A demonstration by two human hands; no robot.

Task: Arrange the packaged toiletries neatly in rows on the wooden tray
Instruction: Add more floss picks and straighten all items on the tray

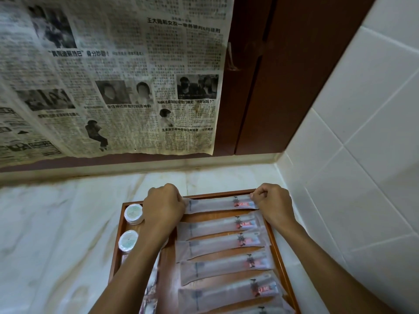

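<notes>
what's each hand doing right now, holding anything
Left hand: closed, pinching the left end of the farthest packet on the wooden tray.
Right hand: closed, pinching the same packet's right end.

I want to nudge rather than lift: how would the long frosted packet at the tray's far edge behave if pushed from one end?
The frosted packet is thin film around a slim item, so it looks light and probably slides easily on the wooden tray. Its flat ends may crumple first. Left hand and right hand pinch both ends, likely steadier.
</notes>
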